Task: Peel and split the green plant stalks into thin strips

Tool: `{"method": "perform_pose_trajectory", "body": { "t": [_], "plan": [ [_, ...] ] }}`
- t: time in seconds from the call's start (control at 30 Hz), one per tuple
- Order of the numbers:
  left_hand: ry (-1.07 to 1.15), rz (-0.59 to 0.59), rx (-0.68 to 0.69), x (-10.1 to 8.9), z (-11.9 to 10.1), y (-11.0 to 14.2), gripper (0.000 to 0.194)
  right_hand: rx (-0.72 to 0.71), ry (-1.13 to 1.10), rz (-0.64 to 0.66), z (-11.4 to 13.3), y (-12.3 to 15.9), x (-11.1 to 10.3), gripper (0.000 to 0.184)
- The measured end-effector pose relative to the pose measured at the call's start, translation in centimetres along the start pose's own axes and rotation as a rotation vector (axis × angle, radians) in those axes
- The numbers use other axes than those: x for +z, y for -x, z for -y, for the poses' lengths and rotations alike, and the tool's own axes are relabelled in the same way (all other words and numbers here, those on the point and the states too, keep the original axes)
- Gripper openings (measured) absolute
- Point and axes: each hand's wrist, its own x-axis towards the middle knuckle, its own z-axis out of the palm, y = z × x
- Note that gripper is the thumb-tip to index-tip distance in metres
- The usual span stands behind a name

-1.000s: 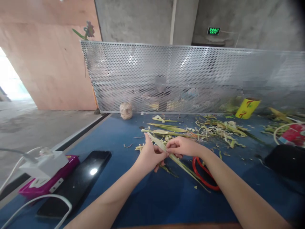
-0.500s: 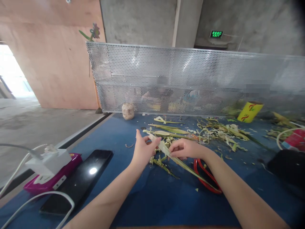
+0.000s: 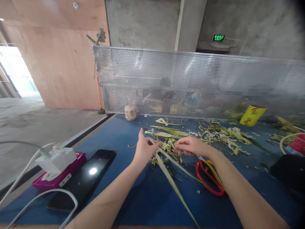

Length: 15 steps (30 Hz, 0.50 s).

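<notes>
My left hand (image 3: pixel 147 149) pinches the upper end of a long pale-green leaf strip (image 3: pixel 169 178) between thumb and fingers. The strip slants down to the right across the blue table. A second, thinner strip (image 3: pixel 182 168) fans out from near the same hand and reaches red-handled scissors (image 3: pixel 211 183). To the right, my right hand (image 3: pixel 192 146) hovers with loosely bent fingers, nothing visible in them. Small chopped pale-green pieces (image 3: pixel 169 145) lie between and beneath the hands. My right forearm partly covers the scissors and a yellow handle (image 3: pixel 215 170) beside them.
Leaf scraps (image 3: pixel 228 133) and long leaves (image 3: pixel 170 129) lie farther back. At the left are a black phone (image 3: pixel 89 178) and a purple power strip (image 3: pixel 58 176) with cables. A perforated metal screen (image 3: pixel 143 73) borders the back, near a yellow roll (image 3: pixel 252 115) and a whitish jar-shaped object (image 3: pixel 130 112).
Two strips now spread from my left hand, where one broad leaf showed before. My right hand has come off the leaf and moved slightly right. The view has shifted a little left.
</notes>
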Motion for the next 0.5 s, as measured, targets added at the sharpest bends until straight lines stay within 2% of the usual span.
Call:
{"method": "perform_pose_trajectory", "body": {
  "t": [0.13, 0.2, 0.37, 0.5],
  "plan": [
    [-0.172, 0.033, 0.14, -0.3, 0.0, 0.3, 0.094, 0.011, 0.132, -0.376, -1.6, -0.7, -1.6, 0.021],
    [-0.227, 0.044, 0.187, -0.5, -0.1, 0.4, 0.09, 0.042, 0.173, -0.47, -2.4, -1.1, -2.3, 0.02],
    [-0.29, -0.019, 0.211, -0.9, -0.5, 0.2, 0.084, 0.064, 0.36, -0.523, -3.4, -2.1, -2.8, 0.018],
    [-0.477, 0.04, 0.145, -0.9, -0.9, 0.2, 0.08, 0.107, 0.468, -0.539, -3.8, -3.4, -2.6, 0.016]
  ]
}}
